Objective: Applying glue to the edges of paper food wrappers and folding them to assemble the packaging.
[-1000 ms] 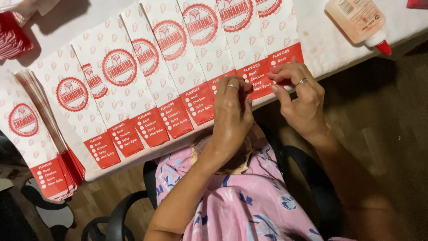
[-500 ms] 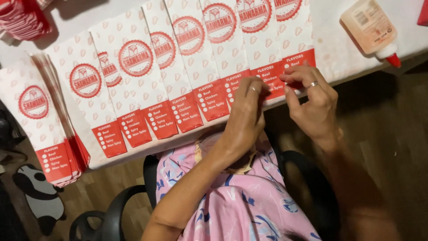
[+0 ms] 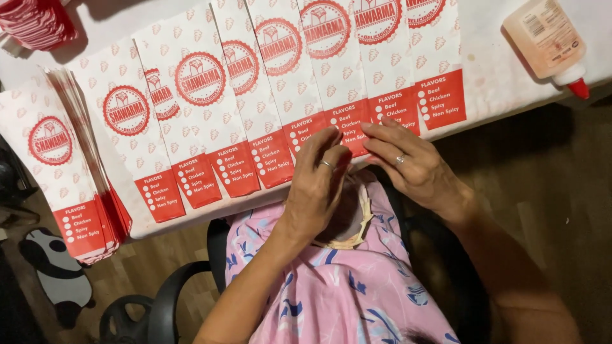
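Observation:
A fanned row of white paper bags with red round emblems and red bottom panels lies overlapping across the table. My left hand, a ring on one finger, presses its fingertips on the bottom edge of one bag near the table's front edge. My right hand, also ringed, lies flat beside it, fingers pointing left onto the same red panel. Both hands touch the paper; I cannot tell whether either pinches it.
A thick stack of the same bags hangs over the table's left front edge. A glue bottle with a red tip lies at the right. More red-printed bags sit at the far left corner. A black chair stands below.
Both hands have stayed on the bags' red lower edges while shifting left along the row, to a bag further from the right end.

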